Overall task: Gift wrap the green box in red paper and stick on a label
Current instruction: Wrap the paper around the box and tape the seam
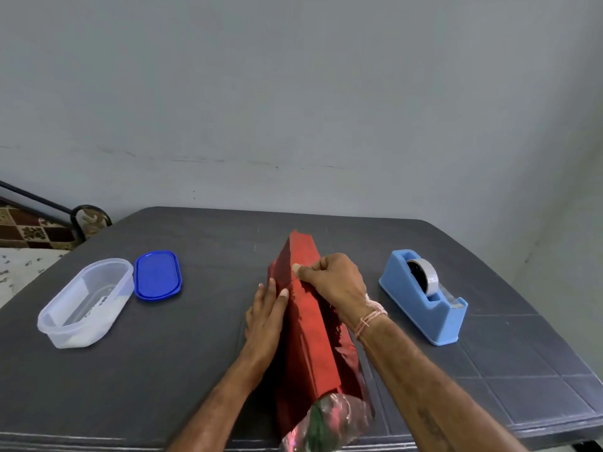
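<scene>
Parcel position: red paper (pixel 313 337) encloses a long box standing on edge at the tabletop's (pixel 163 370) centre, running from 6 o'clock to 12 o'clock. The near end is unsealed; a trace of the green box (pixel 317 427) shows inside.

Left hand (pixel 266 316): fingers straight and together, pressed flat against the parcel's 9 o'clock face.

Right hand (pixel 332 282): on the top ridge, fingers curled, thumb and fingers pinching the paper at the seam.

Blue tape dispenser (pixel 424 298): at 3 o'clock, apart from the parcel, roll loaded.

Clear container (pixel 75 340): at 9 o'clock, well apart, with its blue lid (pixel 157 275) lying just beside it at 10 o'clock.
</scene>
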Action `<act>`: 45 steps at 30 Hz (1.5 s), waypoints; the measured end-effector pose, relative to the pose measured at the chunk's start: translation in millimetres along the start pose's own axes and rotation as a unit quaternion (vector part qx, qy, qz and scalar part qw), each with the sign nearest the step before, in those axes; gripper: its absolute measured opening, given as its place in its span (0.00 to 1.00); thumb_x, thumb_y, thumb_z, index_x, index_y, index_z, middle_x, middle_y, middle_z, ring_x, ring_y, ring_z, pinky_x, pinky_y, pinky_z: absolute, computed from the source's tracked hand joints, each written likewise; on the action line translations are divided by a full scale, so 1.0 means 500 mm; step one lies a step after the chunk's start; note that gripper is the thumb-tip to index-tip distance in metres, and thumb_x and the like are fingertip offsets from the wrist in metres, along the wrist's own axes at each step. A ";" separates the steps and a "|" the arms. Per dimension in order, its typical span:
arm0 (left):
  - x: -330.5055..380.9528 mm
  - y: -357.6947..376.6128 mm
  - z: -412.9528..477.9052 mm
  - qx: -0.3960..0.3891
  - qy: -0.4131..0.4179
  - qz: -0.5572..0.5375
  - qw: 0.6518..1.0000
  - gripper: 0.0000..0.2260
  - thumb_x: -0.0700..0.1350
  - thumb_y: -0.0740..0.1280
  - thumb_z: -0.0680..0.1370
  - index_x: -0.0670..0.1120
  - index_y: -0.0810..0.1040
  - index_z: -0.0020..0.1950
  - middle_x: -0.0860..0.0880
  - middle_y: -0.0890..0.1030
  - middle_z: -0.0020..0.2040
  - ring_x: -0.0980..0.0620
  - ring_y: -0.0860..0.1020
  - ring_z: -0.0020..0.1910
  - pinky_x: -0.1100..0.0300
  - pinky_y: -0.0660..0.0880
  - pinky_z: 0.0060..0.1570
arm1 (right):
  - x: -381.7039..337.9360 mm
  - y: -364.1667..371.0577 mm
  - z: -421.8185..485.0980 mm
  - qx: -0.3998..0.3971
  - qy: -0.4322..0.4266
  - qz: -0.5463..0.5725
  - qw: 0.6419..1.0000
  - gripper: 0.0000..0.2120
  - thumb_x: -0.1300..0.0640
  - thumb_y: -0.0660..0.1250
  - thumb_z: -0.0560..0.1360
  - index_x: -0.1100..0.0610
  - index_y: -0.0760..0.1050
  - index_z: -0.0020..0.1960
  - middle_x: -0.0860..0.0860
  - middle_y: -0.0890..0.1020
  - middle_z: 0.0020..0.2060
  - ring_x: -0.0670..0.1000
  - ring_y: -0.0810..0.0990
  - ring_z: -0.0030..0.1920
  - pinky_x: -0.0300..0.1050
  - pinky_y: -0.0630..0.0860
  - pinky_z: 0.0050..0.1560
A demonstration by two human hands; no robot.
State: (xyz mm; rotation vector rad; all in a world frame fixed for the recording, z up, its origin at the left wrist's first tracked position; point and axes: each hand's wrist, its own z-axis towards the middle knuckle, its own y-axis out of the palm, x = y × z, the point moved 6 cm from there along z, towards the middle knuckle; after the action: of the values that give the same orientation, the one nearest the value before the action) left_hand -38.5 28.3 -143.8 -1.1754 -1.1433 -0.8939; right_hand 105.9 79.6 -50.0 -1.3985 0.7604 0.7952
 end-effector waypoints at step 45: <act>0.044 -0.059 -0.020 -0.186 0.011 -0.099 0.977 0.37 0.57 0.76 0.75 0.73 0.59 0.77 0.68 0.65 0.78 0.58 0.66 0.77 0.39 0.65 0.75 | 0.044 0.026 -0.046 -0.146 -0.109 0.116 0.976 0.17 0.51 0.66 0.83 0.49 0.77 0.72 0.47 0.76 0.72 0.44 0.70 0.75 0.45 0.65 0.77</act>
State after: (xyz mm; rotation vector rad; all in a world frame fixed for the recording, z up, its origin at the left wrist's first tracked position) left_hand -59.8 13.5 -115.9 -1.3625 -1.1190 -1.3127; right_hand 106.8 57.5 -76.4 -1.4658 0.6617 1.2625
